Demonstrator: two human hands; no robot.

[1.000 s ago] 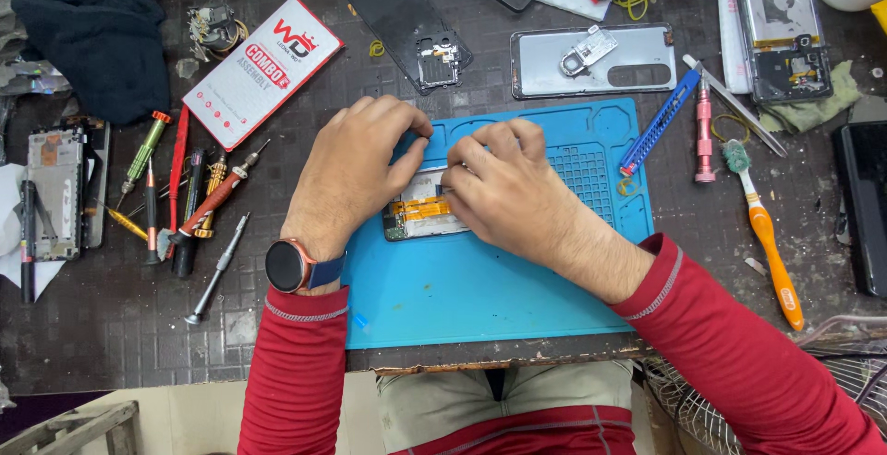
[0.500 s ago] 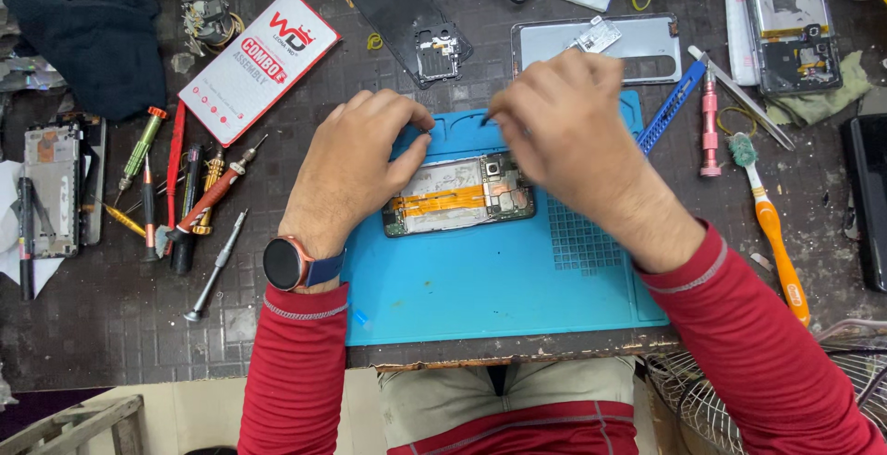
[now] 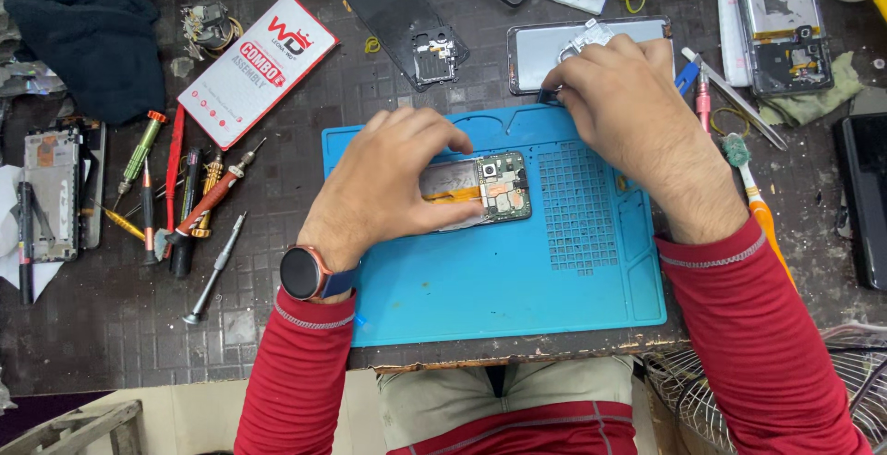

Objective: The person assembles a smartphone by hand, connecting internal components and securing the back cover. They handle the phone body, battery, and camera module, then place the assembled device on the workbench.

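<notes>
L hand (image 3: pixel 393 182) pinning opened phone (image 3: pixel 480 192), screwdrivers (image 3: pixel 185 201) left; R hand (image 3: pixel 619 104) covering back cover (image 3: pixel 545 48)

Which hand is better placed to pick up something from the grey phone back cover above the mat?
Right. The right hand already rests at the grey back cover, its fingers at the cover's lower edge. The left hand is occupied, pressing on the opened phone on the blue mat.

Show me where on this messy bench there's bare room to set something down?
The near half of the blue mat, below the opened phone under the left hand, is bare. So is the dark table below the screwdrivers. The far edge around the right hand is crowded with phone parts.
</notes>
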